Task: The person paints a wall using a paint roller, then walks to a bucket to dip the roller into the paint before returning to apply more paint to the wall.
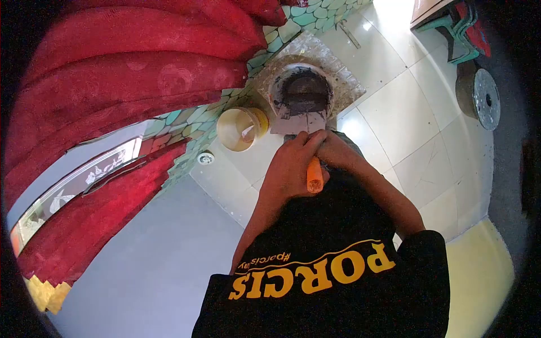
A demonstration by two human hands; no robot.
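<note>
My left hand [293, 166] is wrapped around the orange handle [314, 176] of a trowel, and the end of the handle sticks out below my fist. My right hand [338, 151] is pressed against the left one at the trowel's neck, with its fingers mostly hidden. The grey, mortar-smeared blade [298, 121] points away from me over the near rim of a round bucket [276, 84] holding dark wet mortar. The bucket stands on a dirty board [344, 76] on the tiled floor.
A smaller cream bucket [242, 128] stands left of the mortar bucket. A wall of green scale-shaped tiles [197, 121] with red curtains [112, 84] runs along the left. A round disc [479, 97] and stacked tools [462, 31] lie at the upper right on white floor tiles [406, 112].
</note>
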